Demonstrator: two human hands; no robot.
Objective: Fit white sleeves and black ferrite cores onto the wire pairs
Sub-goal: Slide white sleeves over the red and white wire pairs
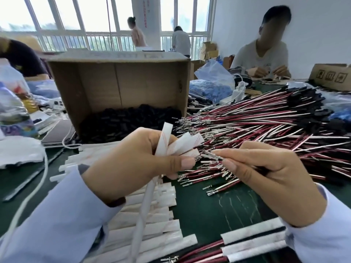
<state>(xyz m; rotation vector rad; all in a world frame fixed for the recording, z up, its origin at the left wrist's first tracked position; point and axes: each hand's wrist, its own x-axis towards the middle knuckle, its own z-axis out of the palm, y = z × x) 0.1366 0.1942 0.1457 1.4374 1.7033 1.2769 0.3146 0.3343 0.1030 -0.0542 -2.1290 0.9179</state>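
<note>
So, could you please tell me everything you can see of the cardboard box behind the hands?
The cardboard box is plain brown board, lying on its side with its open face toward the camera. A heap of black ferrite cores covers its floor. It rests on the green table, left of the wire pile.

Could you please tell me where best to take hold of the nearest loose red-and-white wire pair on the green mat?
Pinch the red-and-white wire pair on its insulation just behind the metal terminals, coming from above on the right. It lies flat with its terminals pointing left, so this probably leaves the tips free to enter a flat white sleeve.
</note>
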